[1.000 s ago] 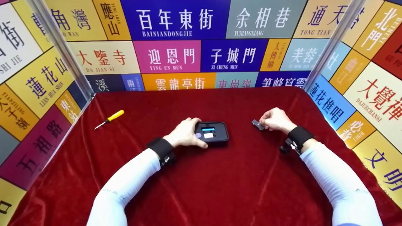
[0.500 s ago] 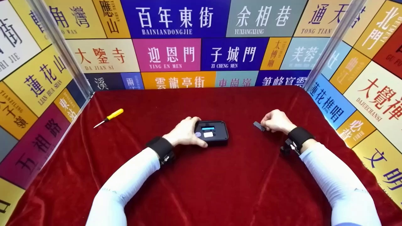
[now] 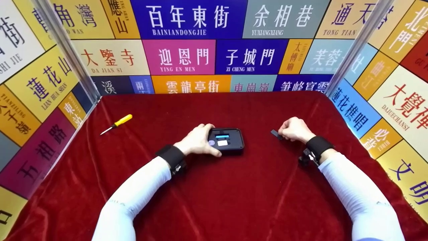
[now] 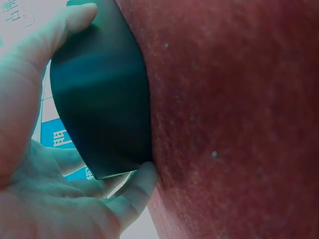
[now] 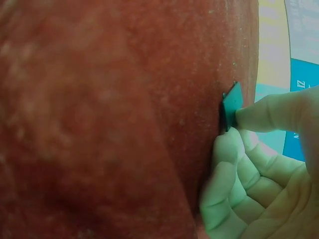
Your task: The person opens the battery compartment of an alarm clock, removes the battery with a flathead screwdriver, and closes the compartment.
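Note:
A black rectangular device (image 3: pixel 236 140) with rounded corners lies on the red cloth. Its upper face shows a recess with a blue strip (image 3: pixel 222 136), a white label (image 3: pixel 222 143) and a round purple sticker. My left hand (image 3: pixel 199 140) grips the device's left end, thumb on the near side and fingers on the far side; the left wrist view shows its dark smooth side (image 4: pixel 102 94). To the right, my right hand (image 3: pixel 295 129) pinches a small dark flat cover (image 3: pixel 275 134) by one end. In the right wrist view the cover (image 5: pixel 233 103) has small tabs along one edge.
A screwdriver (image 3: pixel 121 121) with a yellow handle lies at the far left of the red cloth (image 3: pixel 234 194). Panels with printed place names (image 3: pixel 182 58) wall in the back and both sides. Black straps with small cameras sit on both wrists.
In my right hand the small cover has turned, its face now showing narrower, and has shifted slightly to the right. My left hand and the device stay in place.

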Available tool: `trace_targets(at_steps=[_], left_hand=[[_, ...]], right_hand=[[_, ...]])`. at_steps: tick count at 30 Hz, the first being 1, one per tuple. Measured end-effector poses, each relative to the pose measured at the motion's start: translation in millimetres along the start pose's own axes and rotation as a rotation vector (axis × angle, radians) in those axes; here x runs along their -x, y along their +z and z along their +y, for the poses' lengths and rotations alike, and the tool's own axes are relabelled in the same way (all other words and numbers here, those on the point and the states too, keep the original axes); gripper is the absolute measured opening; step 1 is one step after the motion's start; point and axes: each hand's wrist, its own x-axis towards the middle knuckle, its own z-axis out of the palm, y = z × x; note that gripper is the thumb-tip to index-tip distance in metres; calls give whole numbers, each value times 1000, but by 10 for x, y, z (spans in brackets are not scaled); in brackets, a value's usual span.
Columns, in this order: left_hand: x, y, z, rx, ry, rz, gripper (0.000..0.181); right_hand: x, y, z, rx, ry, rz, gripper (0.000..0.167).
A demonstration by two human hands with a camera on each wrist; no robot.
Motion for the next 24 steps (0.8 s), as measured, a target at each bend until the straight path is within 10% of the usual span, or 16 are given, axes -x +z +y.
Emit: trace_targets(at_steps=[8,24], left_hand=[[11,-3,5,-5,-1,-10,107],[32,-20,25,-19,-7,-26,113]], right_hand=[[12,73,-18,187,-113,141,15],[140,71,-205,224,-137,181,17]])
